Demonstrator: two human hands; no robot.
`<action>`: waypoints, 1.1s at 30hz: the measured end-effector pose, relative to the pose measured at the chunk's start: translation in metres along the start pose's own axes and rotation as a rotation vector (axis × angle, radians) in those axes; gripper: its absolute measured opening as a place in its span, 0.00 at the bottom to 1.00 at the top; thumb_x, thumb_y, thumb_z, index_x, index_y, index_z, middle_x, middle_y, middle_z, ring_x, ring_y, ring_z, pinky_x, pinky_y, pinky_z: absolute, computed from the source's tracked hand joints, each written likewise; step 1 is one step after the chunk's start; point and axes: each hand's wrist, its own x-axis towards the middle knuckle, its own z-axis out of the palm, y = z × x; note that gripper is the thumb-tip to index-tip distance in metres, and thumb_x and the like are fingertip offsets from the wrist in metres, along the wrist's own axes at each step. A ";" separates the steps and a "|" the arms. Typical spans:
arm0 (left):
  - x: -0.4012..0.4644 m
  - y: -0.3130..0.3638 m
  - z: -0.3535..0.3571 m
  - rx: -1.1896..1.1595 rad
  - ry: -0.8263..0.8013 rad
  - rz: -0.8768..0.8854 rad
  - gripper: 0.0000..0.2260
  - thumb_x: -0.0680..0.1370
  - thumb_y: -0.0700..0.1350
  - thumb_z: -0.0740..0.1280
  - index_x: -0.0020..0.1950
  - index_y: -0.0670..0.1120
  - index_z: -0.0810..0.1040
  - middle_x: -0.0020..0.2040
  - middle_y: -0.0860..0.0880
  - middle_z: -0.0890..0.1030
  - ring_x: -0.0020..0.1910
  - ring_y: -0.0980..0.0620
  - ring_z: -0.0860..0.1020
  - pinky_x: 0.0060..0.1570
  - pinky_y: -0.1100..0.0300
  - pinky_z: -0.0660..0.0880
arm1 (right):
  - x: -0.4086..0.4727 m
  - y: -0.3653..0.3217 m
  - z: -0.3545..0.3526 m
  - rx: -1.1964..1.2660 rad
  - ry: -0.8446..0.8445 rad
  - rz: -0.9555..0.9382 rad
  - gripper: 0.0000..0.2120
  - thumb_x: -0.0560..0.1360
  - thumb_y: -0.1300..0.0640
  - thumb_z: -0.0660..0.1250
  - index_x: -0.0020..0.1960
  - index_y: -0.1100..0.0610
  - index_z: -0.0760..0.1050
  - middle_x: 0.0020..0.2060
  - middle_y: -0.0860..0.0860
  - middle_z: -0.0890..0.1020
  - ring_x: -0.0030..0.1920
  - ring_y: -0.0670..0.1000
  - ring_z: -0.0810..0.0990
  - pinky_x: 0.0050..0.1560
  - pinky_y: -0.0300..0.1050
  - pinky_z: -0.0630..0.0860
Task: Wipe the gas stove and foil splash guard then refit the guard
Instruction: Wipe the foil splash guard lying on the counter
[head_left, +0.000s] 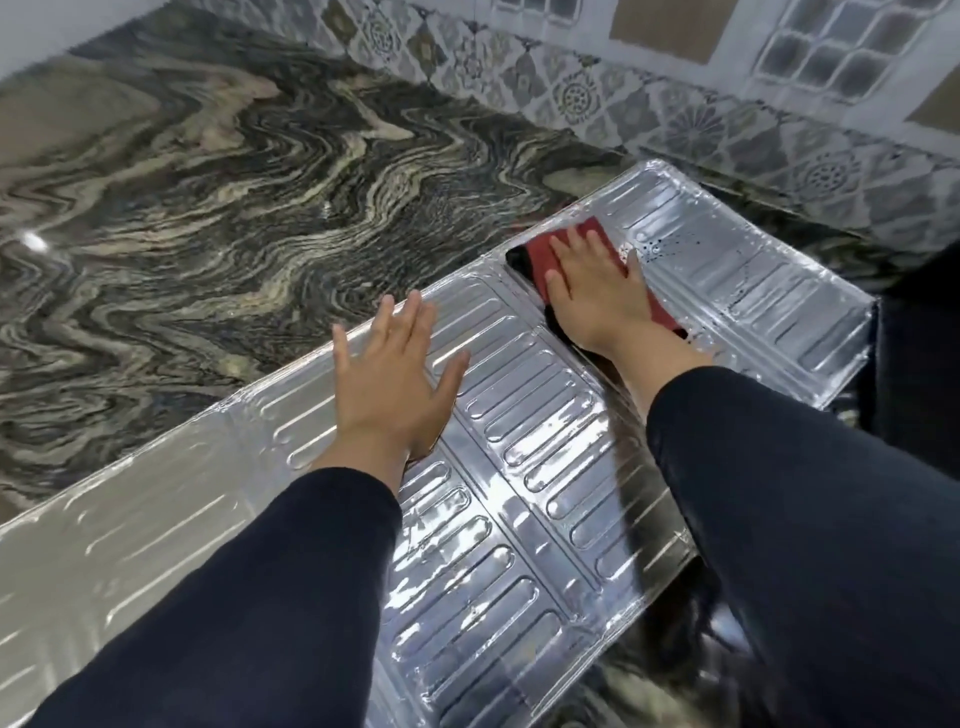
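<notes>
The foil splash guard (530, 436) lies flat across the counter, a long silver sheet with embossed ribs, running from the lower left to the upper right. My left hand (395, 379) rests flat on its middle panel, fingers spread. My right hand (602, 286) presses flat on a red and black cloth (540, 254) on the guard's far panel. Dark specks (660, 249) show on the foil just right of the cloth. The gas stove is a dark shape (914, 353) at the right edge, mostly out of view.
The marbled grey and beige counter (208, 208) stretches to the left and behind the guard. A patterned tile wall (623, 88) rises at the back. The guard's right end overhangs a dark gap beside the counter.
</notes>
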 end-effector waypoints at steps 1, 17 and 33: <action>0.000 0.000 0.000 0.000 0.002 -0.002 0.32 0.78 0.66 0.39 0.78 0.53 0.44 0.79 0.57 0.43 0.78 0.54 0.41 0.74 0.39 0.40 | -0.014 -0.005 0.003 0.007 -0.001 -0.002 0.26 0.81 0.47 0.42 0.78 0.50 0.47 0.78 0.47 0.46 0.78 0.49 0.42 0.74 0.59 0.38; -0.003 -0.038 -0.022 0.007 -0.166 0.053 0.29 0.80 0.60 0.41 0.79 0.49 0.44 0.79 0.54 0.42 0.78 0.52 0.40 0.72 0.35 0.40 | -0.169 -0.022 0.021 0.076 0.014 0.101 0.26 0.81 0.46 0.42 0.78 0.48 0.45 0.78 0.46 0.44 0.77 0.48 0.39 0.75 0.56 0.38; 0.010 0.024 -0.002 -0.033 -0.062 0.096 0.26 0.82 0.54 0.40 0.78 0.46 0.44 0.80 0.51 0.43 0.78 0.54 0.40 0.73 0.41 0.36 | -0.156 -0.060 0.028 0.095 0.016 0.067 0.25 0.81 0.48 0.41 0.78 0.49 0.45 0.78 0.46 0.44 0.77 0.47 0.38 0.75 0.56 0.37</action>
